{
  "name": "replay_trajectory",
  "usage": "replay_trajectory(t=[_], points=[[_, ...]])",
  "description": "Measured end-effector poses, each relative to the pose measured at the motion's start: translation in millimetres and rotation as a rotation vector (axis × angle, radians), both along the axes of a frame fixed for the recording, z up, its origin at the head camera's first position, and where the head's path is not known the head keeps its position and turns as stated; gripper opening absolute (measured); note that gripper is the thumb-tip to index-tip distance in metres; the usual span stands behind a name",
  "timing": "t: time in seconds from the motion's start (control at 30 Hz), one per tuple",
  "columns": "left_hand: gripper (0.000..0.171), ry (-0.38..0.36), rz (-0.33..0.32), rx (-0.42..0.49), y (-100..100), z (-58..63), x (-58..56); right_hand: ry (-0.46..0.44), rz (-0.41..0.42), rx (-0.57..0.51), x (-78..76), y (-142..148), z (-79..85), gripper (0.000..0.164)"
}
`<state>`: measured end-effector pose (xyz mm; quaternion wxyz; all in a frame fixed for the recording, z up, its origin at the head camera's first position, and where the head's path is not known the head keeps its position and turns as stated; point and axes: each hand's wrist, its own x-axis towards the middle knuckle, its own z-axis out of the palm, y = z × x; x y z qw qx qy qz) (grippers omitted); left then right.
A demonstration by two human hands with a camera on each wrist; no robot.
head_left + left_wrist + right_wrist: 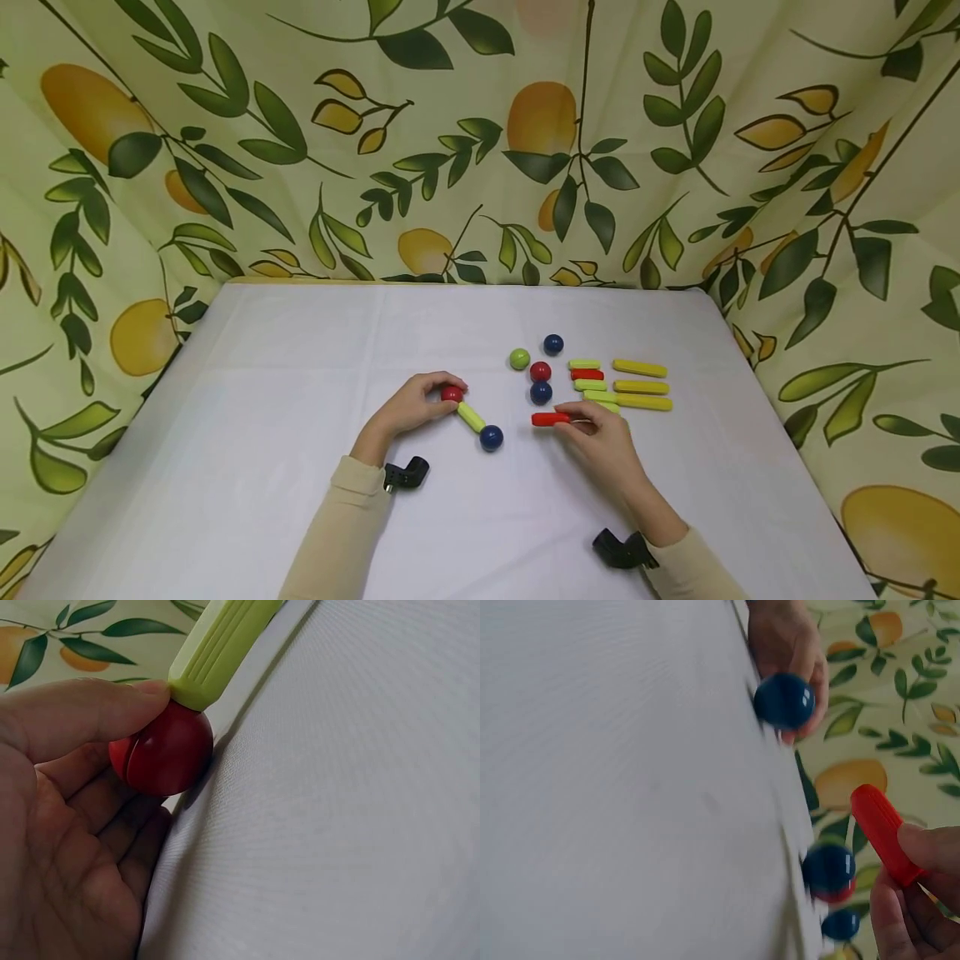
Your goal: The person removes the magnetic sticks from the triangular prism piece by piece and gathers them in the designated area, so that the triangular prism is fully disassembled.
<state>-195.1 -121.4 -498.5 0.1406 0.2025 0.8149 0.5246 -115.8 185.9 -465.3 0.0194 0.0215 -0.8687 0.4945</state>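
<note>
My left hand (411,410) pinches a red ball (171,748) between thumb and fingers at the table's middle. A light green rod (471,417) runs from that ball to a blue ball (491,437), which lies on the cloth; the three appear joined in a line. To the right, my right hand (600,432) holds a short red rod (881,829) by one end, its free end pointing left. Close by that hand lie several light green and yellow rods. In the right wrist view the blue ball hides most of the joined piece.
Beyond the hands sit a green ball (520,359), a red ball (540,372) and two blue balls (552,344). Yellow rods (640,367) and another red rod (587,375) lie at the right. A patterned curtain (465,200) borders the white-covered table (225,433).
</note>
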Motion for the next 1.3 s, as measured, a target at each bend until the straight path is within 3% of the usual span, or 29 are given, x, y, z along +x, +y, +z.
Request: replay_trajectory(t=[0.23,0.33,0.67,0.97,1.13,1.3], points=[[0.027,-0.005,-0.008,0.001,1,-0.1,-1.5,-0.105,-0.092,0.1,27.1,47,-9.1,0.028],[0.028,-0.015,-0.005,0.003,0,2.4,-1.5,-0.107,-0.106,0.137,33.3,61,-9.9,0.028],[0.031,-0.028,-0.021,-0.024,3,9.9,-1.4,-0.004,-0.147,0.263,35.5,72,-18.0,0.028],[0.03,-0.034,-0.007,-0.002,4,3.9,0.5,0.226,-0.197,0.396,35.8,70,-29.3,0.029],[0.026,-0.023,-0.007,-0.001,2,1.9,0.5,0.305,-0.199,0.366,36.9,64,-25.3,0.033],[0.023,0.001,-0.014,-0.006,2,1.0,1.0,0.321,-0.113,0.274,33.7,45,-14.7,0.034]])
